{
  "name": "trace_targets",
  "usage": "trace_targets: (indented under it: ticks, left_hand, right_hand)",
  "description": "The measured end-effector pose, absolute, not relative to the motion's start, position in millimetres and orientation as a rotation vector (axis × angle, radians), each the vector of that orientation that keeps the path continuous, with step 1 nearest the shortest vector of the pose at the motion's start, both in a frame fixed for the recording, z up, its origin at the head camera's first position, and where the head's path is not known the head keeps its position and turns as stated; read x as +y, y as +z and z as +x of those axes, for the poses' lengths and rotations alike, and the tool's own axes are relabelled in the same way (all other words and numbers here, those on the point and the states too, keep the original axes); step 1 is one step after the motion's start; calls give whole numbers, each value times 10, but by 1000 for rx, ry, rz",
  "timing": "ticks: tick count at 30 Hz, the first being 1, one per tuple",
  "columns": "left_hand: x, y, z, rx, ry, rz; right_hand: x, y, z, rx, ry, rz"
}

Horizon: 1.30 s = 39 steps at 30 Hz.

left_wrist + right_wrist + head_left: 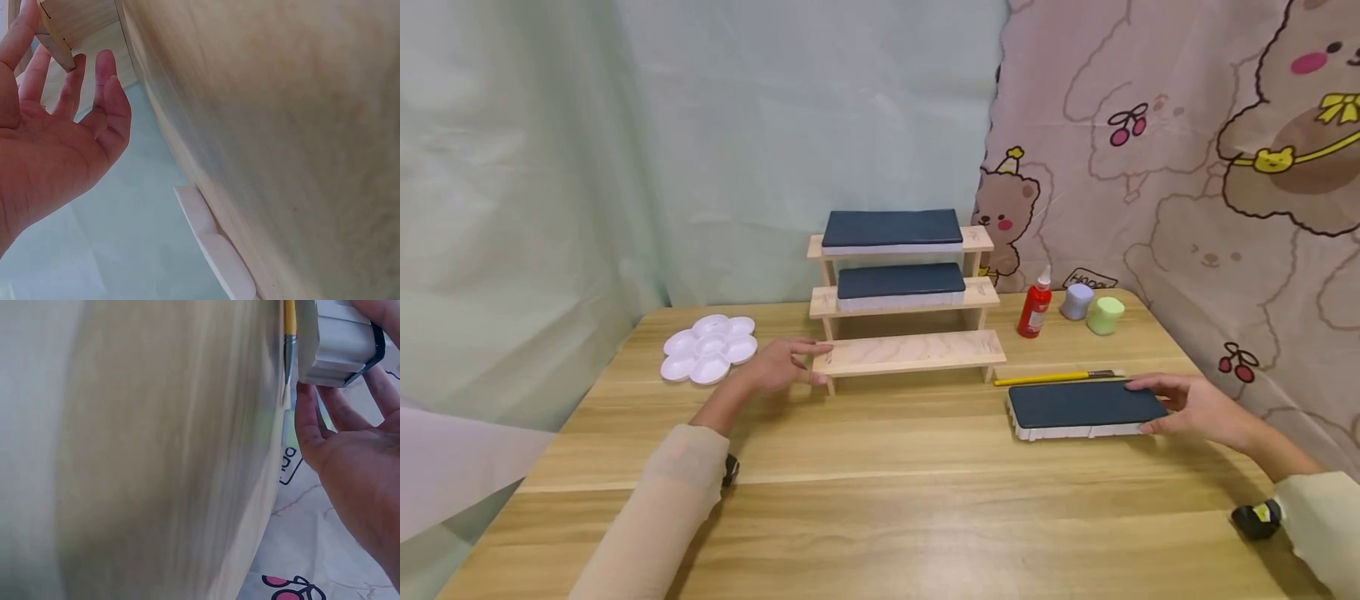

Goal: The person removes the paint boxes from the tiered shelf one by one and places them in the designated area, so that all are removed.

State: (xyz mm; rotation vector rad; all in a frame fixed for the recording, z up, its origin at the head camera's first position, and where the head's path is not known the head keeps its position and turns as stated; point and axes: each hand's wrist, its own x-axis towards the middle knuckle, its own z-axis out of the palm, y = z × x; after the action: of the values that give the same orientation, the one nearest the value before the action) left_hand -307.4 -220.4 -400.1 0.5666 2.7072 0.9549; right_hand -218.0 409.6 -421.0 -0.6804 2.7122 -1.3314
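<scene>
In the head view, a three-step wooden display stand (917,353) stands mid-table. My left hand (778,365) holds the left end of its lowest step, index finger on top and thumb by the front leg. The left wrist view shows this hand (56,137) with its fingers around the board's end (57,47). At the right, my right hand (1198,408) grips the right end of a long white box with a dark lid (1082,404), thumb at the near side and fingers at the far side. The right wrist view shows the box's ribbed white end (340,344) between the fingers.
Similar dark-lidded boxes sit on the top step (891,229) and middle step (901,283). Behind the gripped box lies a yellow paintbrush (1052,377). A red bottle (1035,310), purple jar (1077,302) and green jar (1105,316) stand back right; a white flower-shaped palette (710,348) lies left.
</scene>
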Motion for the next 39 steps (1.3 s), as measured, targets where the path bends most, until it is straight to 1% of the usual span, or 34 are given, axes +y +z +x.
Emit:
trace_targets:
  ticks: [7,16,22,29,35,39]
  left_hand:
    - [-2223,-4008,-3089,2697,979,572]
    - [-2215,-3977,-3079,2682,977,589]
    - [-2225,-3969,-3068,2672,976,580]
    - [-2231,-3997,-3094,2666,1000,583]
    - [-2215,-4000,-3107,2672,1000,584]
    - [-2207,-3996,-3101,2678,1000,573]
  right_hand:
    - [4108,-4213,-2217,2658,-1347,-685]
    - [4131,-4243,-2240,2711,-1292,-613]
    - [4139,-4268,-2273,2660,-1313,-662]
    - [4168,-4190,-2316,2570,-1383,-739]
    - [4135,-4124,-2329,2660,-1287,-701]
    - [4068,-4089,-2331,2650,-1355,-678]
